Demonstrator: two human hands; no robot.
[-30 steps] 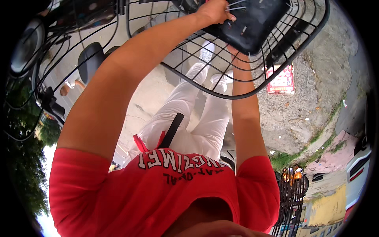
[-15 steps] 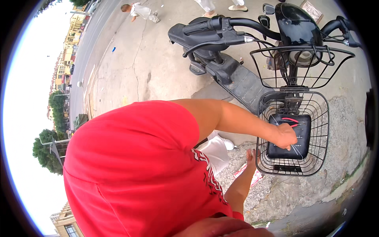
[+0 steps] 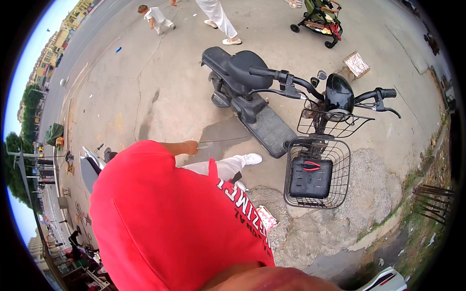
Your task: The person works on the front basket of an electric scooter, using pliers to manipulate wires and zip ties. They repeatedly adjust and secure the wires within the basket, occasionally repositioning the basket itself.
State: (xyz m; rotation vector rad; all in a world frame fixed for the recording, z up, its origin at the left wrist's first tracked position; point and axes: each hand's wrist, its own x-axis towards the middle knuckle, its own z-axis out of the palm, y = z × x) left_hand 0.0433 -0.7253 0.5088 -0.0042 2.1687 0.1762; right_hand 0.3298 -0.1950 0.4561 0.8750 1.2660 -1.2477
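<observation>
My left hand (image 3: 191, 147) is beyond my left shoulder, its fingers closed round a few thin pale sticks (image 3: 206, 146); their exact kind is too small to tell. It is well away from the basket. A black wire basket (image 3: 347, 167) is on the front of a black electric scooter (image 3: 272, 127) to the right. In it lies a black plastic tray-like panel (image 3: 310, 186) with slots, and red-handled pliers (image 3: 311, 167) rest on the panel. My right hand is out of sight behind my red shirt.
My white shoe (image 3: 252, 159) stands on the concrete near a red-and-white packet (image 3: 267, 218). Behind the scooter are a printed box (image 3: 357, 64), a stroller (image 3: 323, 22), a walking person (image 3: 219, 19) and a child (image 3: 156, 19). Metal bars (image 3: 433, 201) stick up at right.
My left hand has left the basket with the thin sticks and swung back left. The pliers stay on the panel. My right hand has gone from view, and the view has shifted.
</observation>
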